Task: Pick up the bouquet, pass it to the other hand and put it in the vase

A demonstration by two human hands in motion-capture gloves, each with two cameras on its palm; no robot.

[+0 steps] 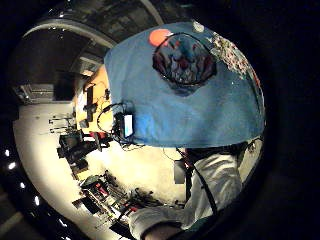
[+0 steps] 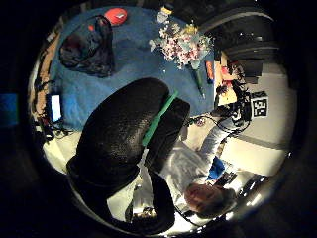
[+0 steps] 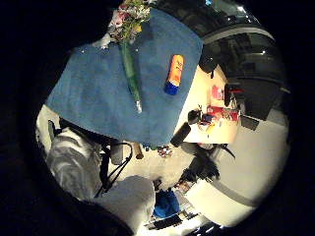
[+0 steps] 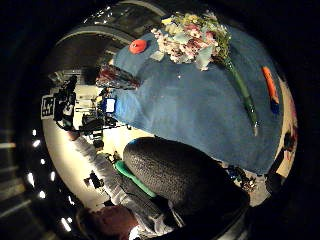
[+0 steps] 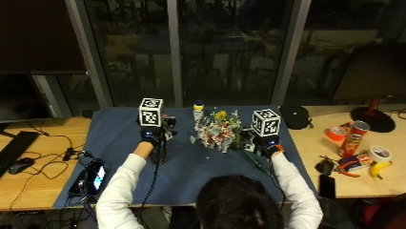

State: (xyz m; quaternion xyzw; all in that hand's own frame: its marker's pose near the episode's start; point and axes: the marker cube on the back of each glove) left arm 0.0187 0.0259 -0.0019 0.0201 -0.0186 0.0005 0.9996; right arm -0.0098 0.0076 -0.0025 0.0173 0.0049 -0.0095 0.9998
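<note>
Person's head point(image 5: 239, 200) nearest; bouquet point(image 5: 218, 130) between left hand point(image 5: 152, 135) and right hand point(image 5: 266, 143), grips undeterminable; bottle point(image 5: 198, 110) behind.

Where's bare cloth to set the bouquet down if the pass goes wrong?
Bare blue cloth lies between the forearms, from the bouquet to the near edge. It's crowded around the vase by the left hand and the stem by the right hand.

A bouquet point(image 3: 129, 29) lies flat on a blue cloth point(image 3: 93, 93) spread over the table point(image 3: 206, 93), its blossoms at the cloth's far edge and its green wrapped stem point(image 3: 131, 73) running back toward the person. An orange tube point(image 3: 174, 73) with a blue cap lies beside the stem, apart from it. A white sleeve point(image 3: 74, 157) shows past the cloth's near edge.
</note>
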